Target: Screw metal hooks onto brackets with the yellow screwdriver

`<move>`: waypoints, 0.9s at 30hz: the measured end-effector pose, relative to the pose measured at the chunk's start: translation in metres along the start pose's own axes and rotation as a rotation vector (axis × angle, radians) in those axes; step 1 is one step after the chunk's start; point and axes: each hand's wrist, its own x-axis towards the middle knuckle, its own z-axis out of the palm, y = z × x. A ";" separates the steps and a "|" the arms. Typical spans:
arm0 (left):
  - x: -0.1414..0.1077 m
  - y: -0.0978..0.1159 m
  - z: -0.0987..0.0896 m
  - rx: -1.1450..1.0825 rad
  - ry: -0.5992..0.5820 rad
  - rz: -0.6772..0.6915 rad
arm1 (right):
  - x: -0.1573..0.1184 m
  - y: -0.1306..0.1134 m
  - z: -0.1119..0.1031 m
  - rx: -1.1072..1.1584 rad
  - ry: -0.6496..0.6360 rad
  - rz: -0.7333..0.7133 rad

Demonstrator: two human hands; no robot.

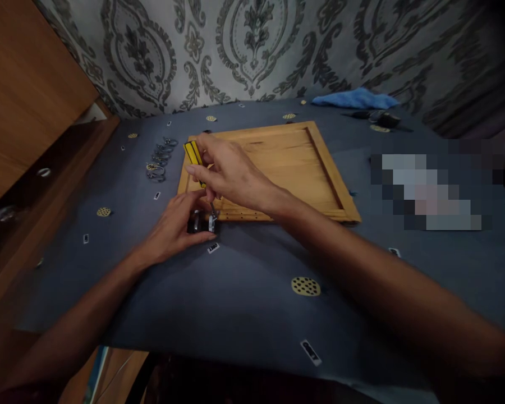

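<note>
Around the wooden panel [298,168] | 6 o'clock: a free lane is running between the forearms [362,258] | 8: left hand [177,224] and right hand [235,171] are blocking the corner | 9: metal rings [162,157] are obstructing | 2: blue cloth [357,99], dark object [385,119] are obstructing

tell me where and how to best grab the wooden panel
Probably grip the wooden panel by its right rail, thumb on top, coming from the right: that straight edge lies bare, while the left hand and right hand crowd its near left corner.
</note>
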 end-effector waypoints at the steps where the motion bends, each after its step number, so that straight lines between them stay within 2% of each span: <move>1: 0.000 0.000 0.000 -0.021 0.002 -0.003 | 0.000 0.000 0.000 -0.003 0.000 -0.004; 6: 0.001 0.000 0.002 -0.119 -0.001 -0.040 | -0.001 -0.002 0.000 -0.042 0.026 -0.016; 14: 0.000 0.002 0.003 -0.131 0.005 -0.088 | -0.001 -0.009 -0.002 -0.036 0.095 -0.027; 27: 0.002 0.005 0.001 -0.103 0.000 -0.084 | -0.003 -0.010 0.000 0.024 0.051 -0.006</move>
